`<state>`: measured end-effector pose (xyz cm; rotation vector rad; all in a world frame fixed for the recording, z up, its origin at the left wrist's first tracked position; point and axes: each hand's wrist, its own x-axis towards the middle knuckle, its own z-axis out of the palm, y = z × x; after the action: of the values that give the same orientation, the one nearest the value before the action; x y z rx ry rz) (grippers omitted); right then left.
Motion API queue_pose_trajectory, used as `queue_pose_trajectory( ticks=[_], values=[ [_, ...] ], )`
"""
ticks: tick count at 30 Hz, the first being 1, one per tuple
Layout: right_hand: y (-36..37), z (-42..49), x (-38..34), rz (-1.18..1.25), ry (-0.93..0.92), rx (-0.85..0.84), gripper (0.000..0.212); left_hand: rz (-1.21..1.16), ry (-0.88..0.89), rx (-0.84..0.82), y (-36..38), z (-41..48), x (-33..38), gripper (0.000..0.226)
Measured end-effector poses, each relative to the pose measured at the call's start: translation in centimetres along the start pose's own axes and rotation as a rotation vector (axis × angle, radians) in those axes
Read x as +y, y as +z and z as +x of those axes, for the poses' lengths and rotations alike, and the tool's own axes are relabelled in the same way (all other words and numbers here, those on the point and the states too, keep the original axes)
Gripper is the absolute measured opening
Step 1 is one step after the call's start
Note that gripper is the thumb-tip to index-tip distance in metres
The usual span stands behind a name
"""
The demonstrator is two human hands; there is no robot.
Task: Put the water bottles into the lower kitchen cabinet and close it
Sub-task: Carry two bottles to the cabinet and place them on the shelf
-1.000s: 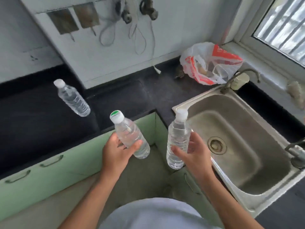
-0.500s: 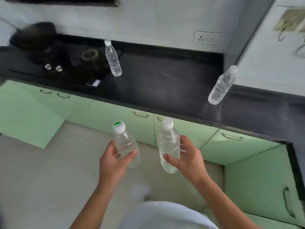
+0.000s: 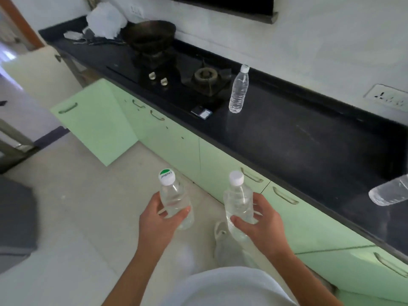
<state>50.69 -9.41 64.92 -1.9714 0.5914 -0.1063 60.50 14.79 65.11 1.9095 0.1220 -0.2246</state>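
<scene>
Leftmost, a pale green cabinet door (image 3: 95, 120) stands swung open below the left end of the black countertop (image 3: 298, 138); what lies behind it cannot be seen. On the countertop's far left part sits a dark wok (image 3: 150, 34) on the stove.

In front of the countertop, out over the floor, the left hand (image 3: 154, 224) grips the green-capped bottle (image 3: 174, 199) around its lower body, fingers and thumb wrapped round it, with the bottle roughly upright. Back on the countertop, a small dark box (image 3: 201, 112) lies near the front edge, with a bare stove burner (image 3: 206, 75) just behind it.

Next, also in front of the countertop, the right hand (image 3: 262, 224) holds the white-capped bottle (image 3: 238, 206) the same way, thumb across the front and fingers behind. The two held bottles are near each other and apart.

A third bottle (image 3: 238, 89) stands on the countertop just to the right of the burner. At the countertop's right end a fourth bottle (image 3: 390, 193) is cut off by the frame edge. A wall socket (image 3: 388, 97) sits above the countertop there.
</scene>
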Motion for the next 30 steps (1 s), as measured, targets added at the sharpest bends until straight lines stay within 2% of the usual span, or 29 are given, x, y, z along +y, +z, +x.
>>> queue_pose_trajectory(
  ticks=[7,13,22,26,30],
  values=[
    [6.1,11.1,-3.5,-0.053,-0.094,-0.180,0.057,0.003,-0.104,0.246,-4.0,6.4,-0.5,0.048],
    [14.2,19.4,-9.4,-0.076,-0.268,-0.476,0.059,-0.013,-0.232,0.554,-9.0,9.3,-0.4,0.047],
    [30.5,20.8,-18.8,-0.113,-0.515,-0.893,0.059,-0.142,-0.428,1.072,-17.1,5.8,-3.0,0.042],
    [37.1,19.8,-21.6,-0.118,-0.563,-0.969,0.058,-0.178,-0.468,1.147,-21.5,7.2,-5.7,0.043],
    [42.1,19.6,-24.0,-0.110,-0.542,-0.932,0.057,-0.200,-0.439,1.107,-27.2,10.7,-7.6,0.042]
  ],
)
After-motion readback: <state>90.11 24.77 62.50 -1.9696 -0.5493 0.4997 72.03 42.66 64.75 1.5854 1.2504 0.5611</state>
